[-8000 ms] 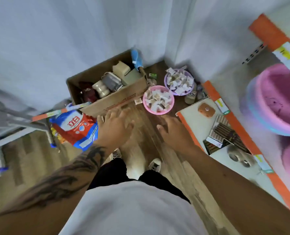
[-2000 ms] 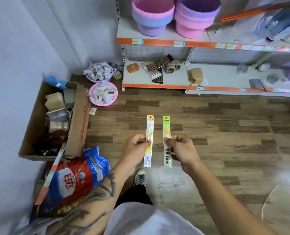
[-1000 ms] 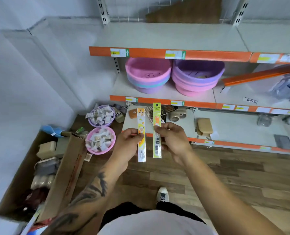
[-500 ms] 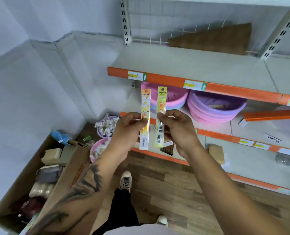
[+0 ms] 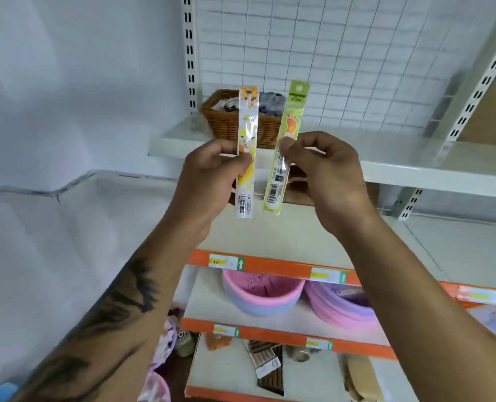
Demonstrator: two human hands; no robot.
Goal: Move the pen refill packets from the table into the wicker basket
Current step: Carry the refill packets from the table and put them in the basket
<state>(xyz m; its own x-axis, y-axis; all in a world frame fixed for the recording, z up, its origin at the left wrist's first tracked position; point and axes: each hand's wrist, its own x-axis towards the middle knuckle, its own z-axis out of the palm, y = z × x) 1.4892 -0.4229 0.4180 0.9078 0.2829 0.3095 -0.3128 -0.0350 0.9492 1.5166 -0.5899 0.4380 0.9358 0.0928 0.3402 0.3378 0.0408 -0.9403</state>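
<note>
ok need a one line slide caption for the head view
Left hand pinches an orange packet, right hand a green packet, both raised before the wicker basket on the shelf.

Two refill packets: one orange packet (image 5: 247,152), one green packet (image 5: 286,146). One wicker basket (image 5: 226,123). Two stacks of plastic tubs (image 5: 262,297).

White top shelf (image 5: 400,172) carries the wicker basket (image 5: 226,123); lower shelf (image 5: 212,300) holds pink tubs (image 5: 261,297).
</note>
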